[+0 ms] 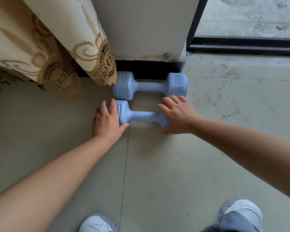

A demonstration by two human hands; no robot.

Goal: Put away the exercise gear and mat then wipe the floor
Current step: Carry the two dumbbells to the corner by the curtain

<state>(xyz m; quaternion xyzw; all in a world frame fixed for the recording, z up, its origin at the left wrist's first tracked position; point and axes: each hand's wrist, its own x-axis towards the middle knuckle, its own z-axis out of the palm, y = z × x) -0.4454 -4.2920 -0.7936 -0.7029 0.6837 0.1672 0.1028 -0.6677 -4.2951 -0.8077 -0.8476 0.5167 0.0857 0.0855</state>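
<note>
Near dumbbell's [141, 116] right head under right hand [178, 114] (2 shoes [241, 215] edge-cropped)

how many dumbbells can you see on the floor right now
2 light blue plastic dumbbells: the far dumbbell against the wall's black skirting, the near dumbbell beside it, under both hands. More may lie behind the curtain.

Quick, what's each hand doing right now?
Left hand: open, fingers straight against the left end of the near dumbbell.
Right hand: open, resting over that dumbbell's right end, not gripping it.
</note>
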